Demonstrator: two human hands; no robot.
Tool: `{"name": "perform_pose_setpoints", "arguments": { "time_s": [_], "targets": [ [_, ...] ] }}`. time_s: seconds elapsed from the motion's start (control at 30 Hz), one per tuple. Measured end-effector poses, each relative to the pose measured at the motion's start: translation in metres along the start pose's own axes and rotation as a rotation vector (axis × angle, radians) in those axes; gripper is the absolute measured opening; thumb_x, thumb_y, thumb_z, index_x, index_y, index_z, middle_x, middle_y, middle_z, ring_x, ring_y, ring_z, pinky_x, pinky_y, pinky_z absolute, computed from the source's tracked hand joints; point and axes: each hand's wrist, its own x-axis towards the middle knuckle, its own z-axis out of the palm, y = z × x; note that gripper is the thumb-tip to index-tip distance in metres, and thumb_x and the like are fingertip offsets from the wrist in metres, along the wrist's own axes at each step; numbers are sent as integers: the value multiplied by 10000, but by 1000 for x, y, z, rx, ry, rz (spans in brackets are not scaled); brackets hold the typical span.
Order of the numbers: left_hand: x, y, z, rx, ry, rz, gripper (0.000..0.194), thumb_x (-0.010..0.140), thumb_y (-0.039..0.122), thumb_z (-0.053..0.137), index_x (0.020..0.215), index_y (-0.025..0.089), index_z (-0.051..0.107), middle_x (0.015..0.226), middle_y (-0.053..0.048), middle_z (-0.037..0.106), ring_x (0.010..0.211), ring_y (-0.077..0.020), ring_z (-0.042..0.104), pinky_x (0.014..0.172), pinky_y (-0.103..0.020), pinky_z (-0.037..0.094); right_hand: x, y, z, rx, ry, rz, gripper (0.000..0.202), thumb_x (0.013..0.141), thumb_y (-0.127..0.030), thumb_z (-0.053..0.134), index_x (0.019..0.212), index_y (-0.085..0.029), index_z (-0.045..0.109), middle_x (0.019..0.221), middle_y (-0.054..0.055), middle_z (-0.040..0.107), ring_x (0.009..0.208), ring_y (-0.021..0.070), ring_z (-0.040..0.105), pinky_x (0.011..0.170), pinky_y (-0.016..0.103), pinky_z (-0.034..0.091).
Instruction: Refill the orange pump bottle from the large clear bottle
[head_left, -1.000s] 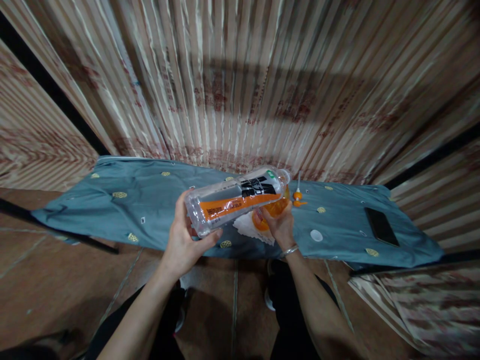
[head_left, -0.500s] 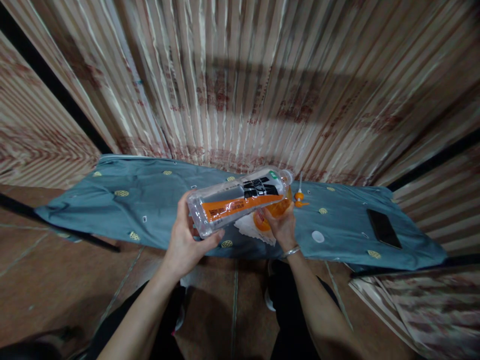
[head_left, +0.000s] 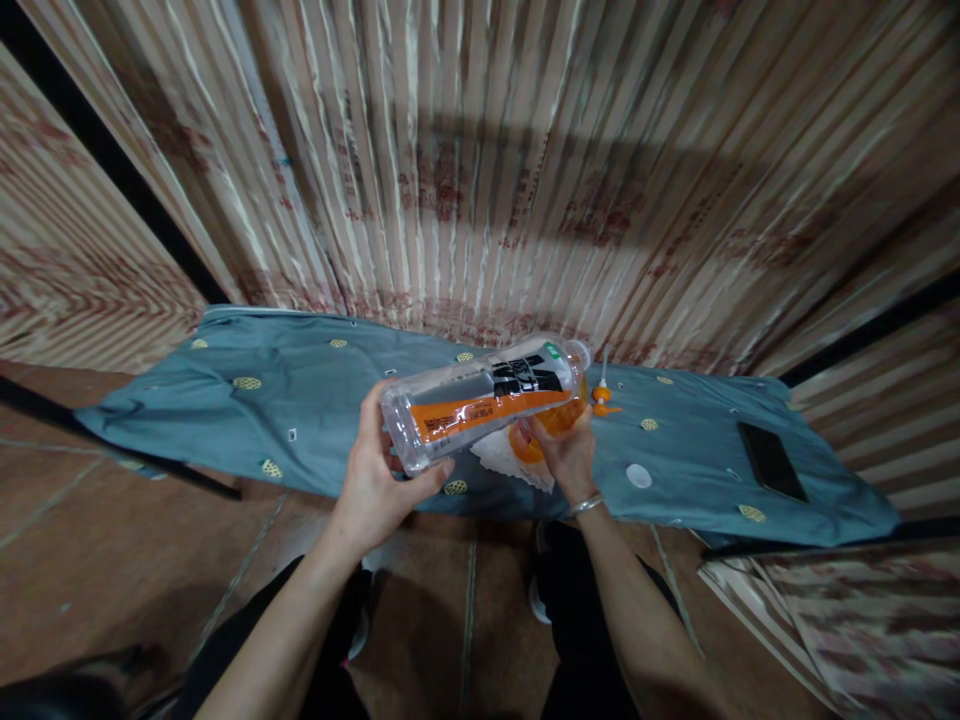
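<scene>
My left hand (head_left: 381, 490) is wrapped round the base end of a large clear plastic bottle (head_left: 480, 400) with an orange and black label. The bottle is tilted, its neck up and to the right. My right hand (head_left: 568, 448) grips a smaller orange bottle (head_left: 564, 416) beneath that neck; the place where the two mouths meet is hidden. Under the orange bottle lies a crumpled white tissue (head_left: 495, 455). Just right of it an orange pump top (head_left: 601, 400) with a clear tube rests on the cloth. A round white cap or disc (head_left: 638, 476) is near my right wrist.
The narrow surface is covered by a blue-green cloth (head_left: 300, 410) with yellow prints. A black phone (head_left: 772, 460) lies at its right end. Behind hangs a striped curtain (head_left: 480, 200), with dark frame poles (head_left: 112, 160) on both sides. Below is a tiled floor (head_left: 420, 620).
Both hands keep their grips on the two bottles. The whole view has shifted slightly; the bottles' tilt looks nearly the same.
</scene>
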Motion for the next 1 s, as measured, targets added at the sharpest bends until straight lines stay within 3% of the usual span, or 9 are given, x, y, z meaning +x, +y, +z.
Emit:
{"name": "perform_pose_setpoints", "arguments": {
  "time_s": [0.23,0.47,0.73,1.0],
  "targets": [
    [0,0,0,-32,-5,-9,883,644,382,865,1385,227,412,1242,-96,672,1066,-287,744,841,-393,664,1,5,2,6,14,-9,682,709,-709,747,1141,-243,500,1049,138,780,988,369,770,797,433,581],
    [0,3,0,-35,-11,-12,868,651,354,859,1382,228,407,1242,-94,695,1014,-269,765,796,-366,670,0,2,1,-3,-8,5,691,708,-646,784,1159,-209,495,1087,183,781,1017,390,770,835,449,581],
    [0,1,0,-38,2,-11,899,639,384,871,1395,222,413,1262,-110,677,1051,-293,754,828,-405,668,2,7,3,23,15,-21,708,688,-733,756,1126,-246,488,1027,134,787,968,368,766,806,454,584],
    [-1,-1,-1,-14,5,10,880,652,371,867,1401,233,426,1232,-92,692,1003,-272,762,794,-382,671,2,6,2,6,-3,-12,697,711,-669,756,1169,-216,488,1074,162,782,1001,368,773,822,444,583]
  ]
}}
